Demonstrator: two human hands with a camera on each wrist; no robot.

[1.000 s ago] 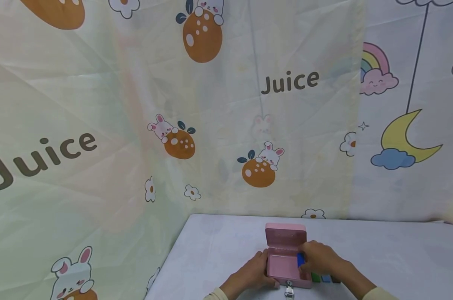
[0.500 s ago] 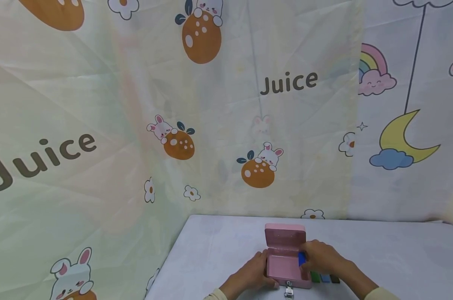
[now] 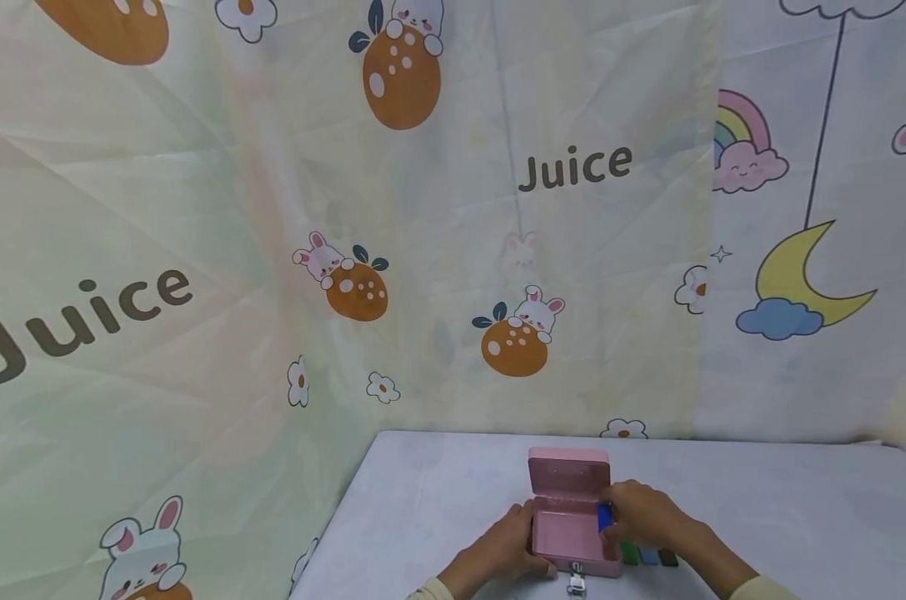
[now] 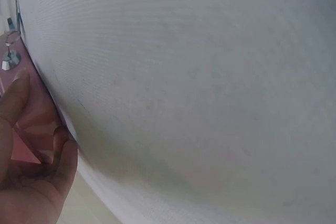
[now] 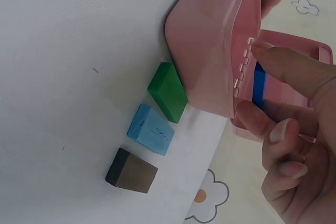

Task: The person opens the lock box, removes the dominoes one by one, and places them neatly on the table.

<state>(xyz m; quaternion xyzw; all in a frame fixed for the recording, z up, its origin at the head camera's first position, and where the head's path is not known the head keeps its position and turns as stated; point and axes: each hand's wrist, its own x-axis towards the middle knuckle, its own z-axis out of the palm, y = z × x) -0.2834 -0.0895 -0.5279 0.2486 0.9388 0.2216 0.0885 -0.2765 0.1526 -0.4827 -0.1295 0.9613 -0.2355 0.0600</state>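
Note:
A pink hinged box [image 3: 570,533] stands on the table with its lid [image 3: 569,477] raised. My left hand [image 3: 501,543] grips its left side, the thumb at the front wall and the fingers around the side, as the left wrist view also shows. Over the box's right wall, my right hand [image 3: 648,514] pinches a dark blue block [image 5: 259,85] between thumb and finger. The block's lower part is partly hidden by the fingers. Beside the box lie a green block [image 5: 168,93], a light blue block [image 5: 151,131] and a dark brown block [image 5: 132,171].
A silver lock piece [image 3: 577,583] hangs at the box's front. The white-covered table [image 3: 437,475] meets printed cloth walls [image 3: 453,400] at the back and left.
The dark blue block has shifted slightly right, towards the box's right wall, in my right hand. My left hand keeps its grip. The head view has drifted a little.

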